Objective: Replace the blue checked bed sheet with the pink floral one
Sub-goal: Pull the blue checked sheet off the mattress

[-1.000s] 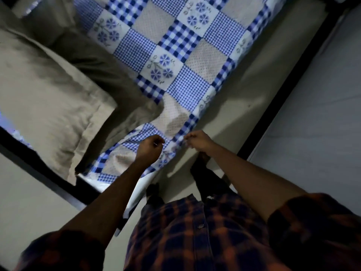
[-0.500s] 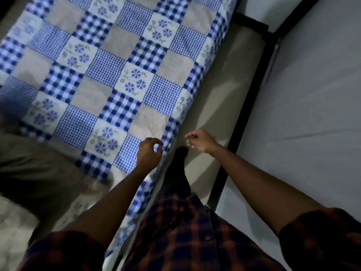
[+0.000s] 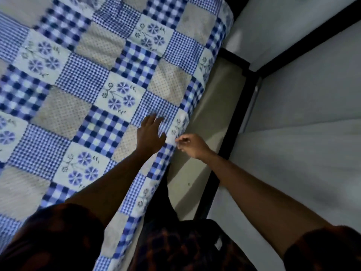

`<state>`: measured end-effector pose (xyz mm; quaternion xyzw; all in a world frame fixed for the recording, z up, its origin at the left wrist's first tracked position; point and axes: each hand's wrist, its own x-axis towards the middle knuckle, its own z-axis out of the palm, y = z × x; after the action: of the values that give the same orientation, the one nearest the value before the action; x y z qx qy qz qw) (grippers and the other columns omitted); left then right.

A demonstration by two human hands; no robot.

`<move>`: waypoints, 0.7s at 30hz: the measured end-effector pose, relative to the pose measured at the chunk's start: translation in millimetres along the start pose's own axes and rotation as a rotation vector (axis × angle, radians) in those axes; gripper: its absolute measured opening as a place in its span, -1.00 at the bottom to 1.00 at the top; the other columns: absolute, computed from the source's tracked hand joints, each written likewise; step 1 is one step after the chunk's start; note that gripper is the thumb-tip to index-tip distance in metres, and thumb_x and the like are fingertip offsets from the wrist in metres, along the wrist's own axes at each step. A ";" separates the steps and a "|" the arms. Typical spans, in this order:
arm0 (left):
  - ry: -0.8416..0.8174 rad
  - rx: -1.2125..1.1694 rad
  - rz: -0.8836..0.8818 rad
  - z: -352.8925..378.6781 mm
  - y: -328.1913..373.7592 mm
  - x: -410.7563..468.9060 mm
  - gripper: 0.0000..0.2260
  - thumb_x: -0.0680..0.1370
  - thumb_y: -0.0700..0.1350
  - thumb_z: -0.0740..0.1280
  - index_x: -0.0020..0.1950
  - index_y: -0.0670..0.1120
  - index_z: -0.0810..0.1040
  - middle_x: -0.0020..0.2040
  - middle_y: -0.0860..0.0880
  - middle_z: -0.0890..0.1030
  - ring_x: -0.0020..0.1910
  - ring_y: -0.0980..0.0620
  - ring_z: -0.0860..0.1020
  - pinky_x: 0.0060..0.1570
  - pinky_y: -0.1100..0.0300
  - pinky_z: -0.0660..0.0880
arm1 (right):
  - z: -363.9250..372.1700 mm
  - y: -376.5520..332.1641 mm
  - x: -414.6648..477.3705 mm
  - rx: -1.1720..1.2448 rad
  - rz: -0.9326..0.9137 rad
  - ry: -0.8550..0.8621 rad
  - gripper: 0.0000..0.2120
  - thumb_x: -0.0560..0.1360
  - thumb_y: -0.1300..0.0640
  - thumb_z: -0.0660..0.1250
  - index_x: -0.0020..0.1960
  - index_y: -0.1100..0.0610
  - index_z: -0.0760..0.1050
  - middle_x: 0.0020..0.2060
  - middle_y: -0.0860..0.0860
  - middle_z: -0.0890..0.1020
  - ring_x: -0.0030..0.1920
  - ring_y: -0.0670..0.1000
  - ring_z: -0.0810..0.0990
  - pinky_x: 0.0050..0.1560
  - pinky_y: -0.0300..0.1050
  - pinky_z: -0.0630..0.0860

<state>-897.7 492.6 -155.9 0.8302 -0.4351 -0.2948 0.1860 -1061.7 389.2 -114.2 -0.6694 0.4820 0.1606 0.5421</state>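
Note:
The blue checked bed sheet point(image 3: 93, 90), a patchwork of gingham, beige and flower squares, covers the bed across the left and middle of the view. My left hand point(image 3: 149, 133) lies flat on it near the bed's right edge, fingers straight and spread. My right hand point(image 3: 192, 144) hovers just off that edge with fingers curled toward the thumb at the sheet's hem; whether it pinches the cloth I cannot tell. No pink floral sheet is in view.
A narrow strip of pale floor point(image 3: 207, 137) runs beside the bed. A dark skirting line point(image 3: 232, 137) and a grey wall point(image 3: 304, 133) stand close on the right. My legs and checked shirt point(image 3: 185, 249) fill the bottom.
I have moved along the bed away from the pillows, which have left the view. My left hand went from curled at the edge to flat on the sheet; my right hand stays at the hem.

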 end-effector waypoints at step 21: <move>0.052 -0.100 -0.330 -35.0 192.8 433.1 -0.36 0.57 0.06 0.38 0.59 -0.03 0.24 0.62 -0.10 0.18 0.60 -0.15 0.12 0.45 -0.16 0.27 | -428.8 -141.9 379.2 -0.117 -0.036 0.334 -0.33 0.62 0.06 0.33 0.62 0.17 0.11 0.55 0.14 0.29 0.48 0.14 0.37 0.39 -0.02 0.37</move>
<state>-799.2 27.6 -162.3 0.8873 -0.2727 -0.3212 0.1873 -893.9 -174.4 -158.2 -0.7258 0.5430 0.0654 0.4174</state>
